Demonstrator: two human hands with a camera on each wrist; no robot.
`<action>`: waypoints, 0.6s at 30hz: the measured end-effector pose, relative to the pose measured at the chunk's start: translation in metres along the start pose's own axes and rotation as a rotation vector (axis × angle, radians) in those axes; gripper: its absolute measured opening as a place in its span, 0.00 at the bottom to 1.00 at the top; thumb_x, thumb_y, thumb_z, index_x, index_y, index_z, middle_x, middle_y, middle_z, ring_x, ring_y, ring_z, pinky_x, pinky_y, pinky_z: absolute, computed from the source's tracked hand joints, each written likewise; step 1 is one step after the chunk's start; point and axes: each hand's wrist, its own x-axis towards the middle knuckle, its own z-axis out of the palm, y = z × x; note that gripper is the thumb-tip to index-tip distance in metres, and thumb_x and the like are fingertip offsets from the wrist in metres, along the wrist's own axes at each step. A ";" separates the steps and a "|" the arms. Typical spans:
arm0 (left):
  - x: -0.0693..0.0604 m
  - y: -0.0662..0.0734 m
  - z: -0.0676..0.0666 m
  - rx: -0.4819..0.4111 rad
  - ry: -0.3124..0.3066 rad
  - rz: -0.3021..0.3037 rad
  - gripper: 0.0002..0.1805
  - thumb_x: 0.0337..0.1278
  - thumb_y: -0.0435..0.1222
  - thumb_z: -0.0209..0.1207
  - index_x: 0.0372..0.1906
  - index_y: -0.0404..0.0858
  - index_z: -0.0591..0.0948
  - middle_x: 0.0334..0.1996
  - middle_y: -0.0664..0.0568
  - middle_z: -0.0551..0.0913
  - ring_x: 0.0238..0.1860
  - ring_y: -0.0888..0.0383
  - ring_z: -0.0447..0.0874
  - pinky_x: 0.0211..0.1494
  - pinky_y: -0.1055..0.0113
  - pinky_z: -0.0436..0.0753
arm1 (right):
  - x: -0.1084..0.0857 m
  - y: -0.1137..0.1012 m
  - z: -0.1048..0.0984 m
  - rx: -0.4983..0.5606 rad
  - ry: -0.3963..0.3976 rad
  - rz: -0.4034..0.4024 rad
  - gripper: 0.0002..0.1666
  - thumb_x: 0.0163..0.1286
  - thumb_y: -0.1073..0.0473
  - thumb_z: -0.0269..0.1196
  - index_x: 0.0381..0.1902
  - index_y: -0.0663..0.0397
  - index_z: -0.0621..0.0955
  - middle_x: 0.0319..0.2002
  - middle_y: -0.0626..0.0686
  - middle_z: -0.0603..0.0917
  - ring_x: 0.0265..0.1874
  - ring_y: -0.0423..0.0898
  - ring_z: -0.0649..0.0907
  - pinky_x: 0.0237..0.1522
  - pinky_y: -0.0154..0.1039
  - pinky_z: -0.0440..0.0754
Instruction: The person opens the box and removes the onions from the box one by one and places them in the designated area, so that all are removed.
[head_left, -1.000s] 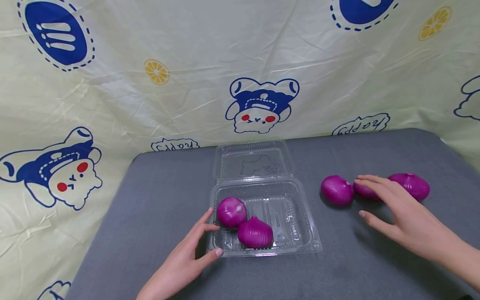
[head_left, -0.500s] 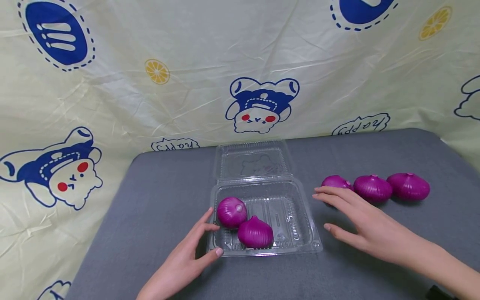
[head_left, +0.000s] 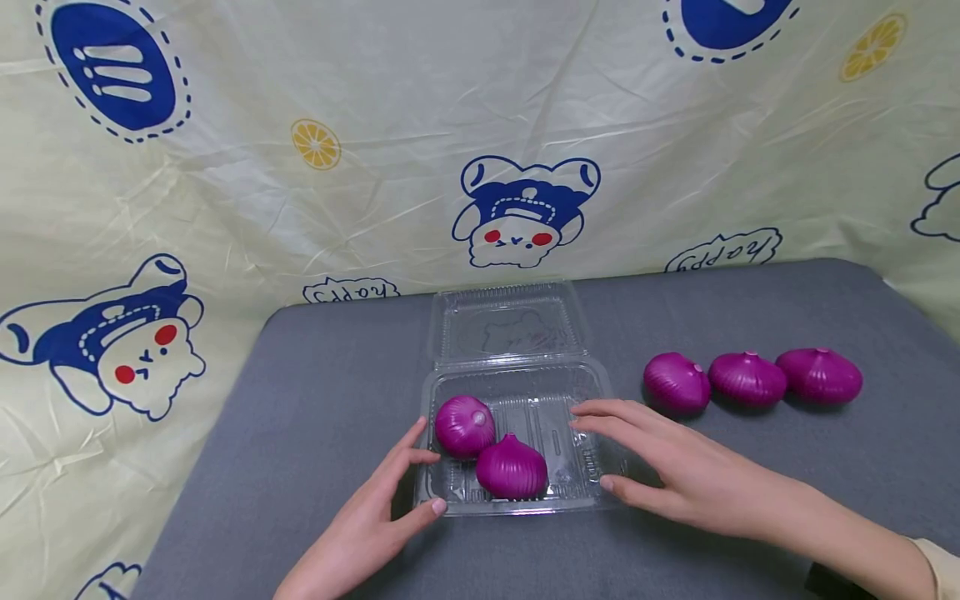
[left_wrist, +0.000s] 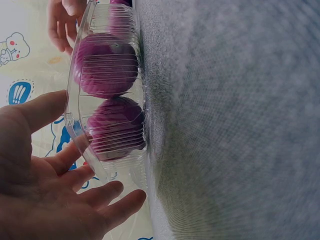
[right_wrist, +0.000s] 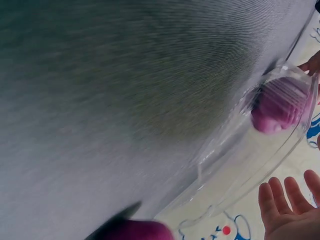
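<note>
A clear plastic clamshell container [head_left: 592, 492] lies on the table with its lid folded back. Two purple onions, one at the left [head_left: 464, 427] and one nearer the front [head_left: 512, 467], sit in its base. At the container's left rim is my left hand [head_left: 367, 517], fingers loosely extended; in the left wrist view the thumb [left_wrist: 50, 107] touches the rim. My right hand [head_left: 675, 475] is over the container's right edge, holding nothing, its fingers extended in the right wrist view. Whether it touches the rim I cannot tell.
Three more purple onions stand in a row to the right of the container: a near one [head_left: 677, 383], a middle one [head_left: 747, 379] and a far one [head_left: 819, 376]. A grey cloth [head_left: 315, 392] covers the table. Behind it hangs a printed curtain [head_left: 390, 208].
My right hand has moved left from above the row of onions to the container's right edge, uncovering the onions. The left hand and the container have not moved.
</note>
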 end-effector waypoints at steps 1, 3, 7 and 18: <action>0.000 0.000 0.000 0.002 0.000 0.000 0.22 0.60 0.46 0.66 0.58 0.55 0.75 0.75 0.72 0.52 0.74 0.58 0.53 0.69 0.43 0.61 | 0.003 -0.002 0.001 0.016 -0.011 -0.001 0.37 0.67 0.48 0.67 0.71 0.28 0.65 0.69 0.38 0.67 0.65 0.40 0.69 0.54 0.51 0.79; 0.000 0.000 0.000 0.005 0.000 0.000 0.22 0.60 0.46 0.66 0.58 0.55 0.75 0.75 0.72 0.52 0.74 0.58 0.53 0.69 0.43 0.61 | 0.008 -0.005 0.004 0.052 -0.036 -0.006 0.35 0.69 0.48 0.65 0.70 0.27 0.65 0.69 0.38 0.67 0.66 0.41 0.69 0.55 0.52 0.78; 0.000 0.000 0.000 0.007 0.002 0.001 0.22 0.59 0.45 0.66 0.58 0.55 0.75 0.75 0.73 0.52 0.74 0.59 0.53 0.69 0.44 0.62 | 0.017 -0.011 0.011 0.122 -0.088 0.003 0.33 0.71 0.44 0.62 0.70 0.24 0.65 0.70 0.36 0.65 0.67 0.41 0.68 0.57 0.53 0.76; 0.001 0.000 0.000 0.001 0.001 0.004 0.22 0.59 0.45 0.66 0.58 0.54 0.75 0.75 0.72 0.52 0.74 0.59 0.53 0.69 0.44 0.62 | 0.036 -0.014 0.029 0.203 -0.160 0.007 0.33 0.71 0.41 0.60 0.71 0.24 0.65 0.72 0.33 0.61 0.69 0.40 0.65 0.59 0.54 0.74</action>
